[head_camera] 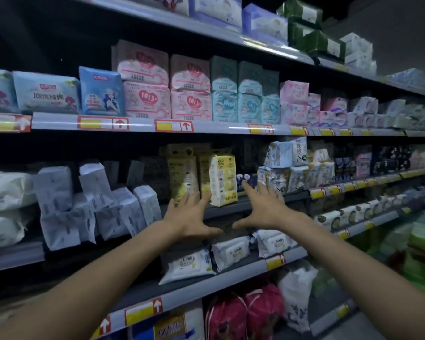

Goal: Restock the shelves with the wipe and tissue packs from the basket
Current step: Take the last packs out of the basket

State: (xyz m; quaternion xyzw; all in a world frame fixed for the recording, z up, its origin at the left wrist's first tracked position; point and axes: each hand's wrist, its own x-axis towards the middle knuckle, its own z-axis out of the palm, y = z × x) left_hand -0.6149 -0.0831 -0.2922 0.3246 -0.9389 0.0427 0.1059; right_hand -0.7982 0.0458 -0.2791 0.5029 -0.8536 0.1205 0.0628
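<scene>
1. Yellow-and-white film wraps the pack [223, 180]. It stands upright at the front edge of the middle shelf [292, 195], just right of a yellow row [182, 175] of similar packs, and is turned slightly out of line with them.
2. It will likely handle as light and soft: stacked tissue under thin, slick plastic that gives when squeezed. It is hardly fragile, but it is tall on a narrow base, so a nudge near the top could tip it.
3. The best hold is probably on the two broad side faces, low to mid-height, with flat palms or a wide pinch. The film seams at the top may slip or tear.
4. Left hand [190, 215]: fingers straight and splayed, grasping nothing. The fingertips are at the foot of the yellow row, just left of the pack. I cannot tell whether they touch it.
5. Right hand [265, 208]: also spread flat and empty. Its fingertips reach in front of a dark pack [247, 180] lying low in the gap to the right, clear of the yellow-and-white one.
6. That gap looks like room to square the pack up or add more.
7. White bags [96, 200] lean in disorder further left, and wipe packs [189, 263] lie flat on the tier below.
8. No basket is in view.
</scene>
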